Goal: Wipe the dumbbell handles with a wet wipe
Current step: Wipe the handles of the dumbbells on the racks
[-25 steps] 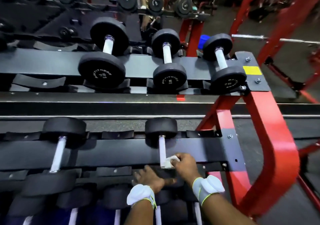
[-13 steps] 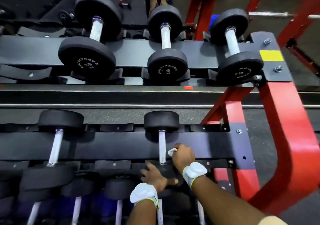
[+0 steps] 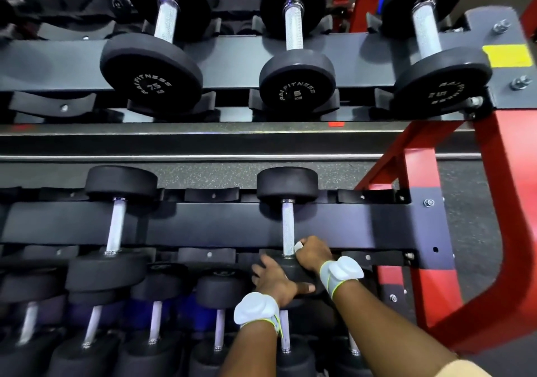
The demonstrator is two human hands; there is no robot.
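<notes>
A black dumbbell with a knurled silver handle [image 3: 288, 225] lies on the middle shelf of the rack. My right hand [image 3: 312, 253] is closed around a white wet wipe [image 3: 298, 246], pressed against the near end of that handle on its right side. My left hand [image 3: 274, 279] rests on the dumbbell's near black head [image 3: 299, 270], fingers spread over it and thumb along its front. Both wrists wear white bands. Most of the wipe is hidden inside my fist.
Another dumbbell [image 3: 116, 225] lies on the same shelf to the left. Three dumbbells, marked 7.5 [image 3: 151, 77], 5 [image 3: 296, 86] and 2.5 [image 3: 441, 86], sit on the top shelf. A lower shelf holds several more. The red rack frame [image 3: 520, 231] curves along the right.
The camera has moved closer and tilted further down. My right hand with the wipe shifted slightly along the near end of the handle; my left hand stayed on the dumbbell head.
</notes>
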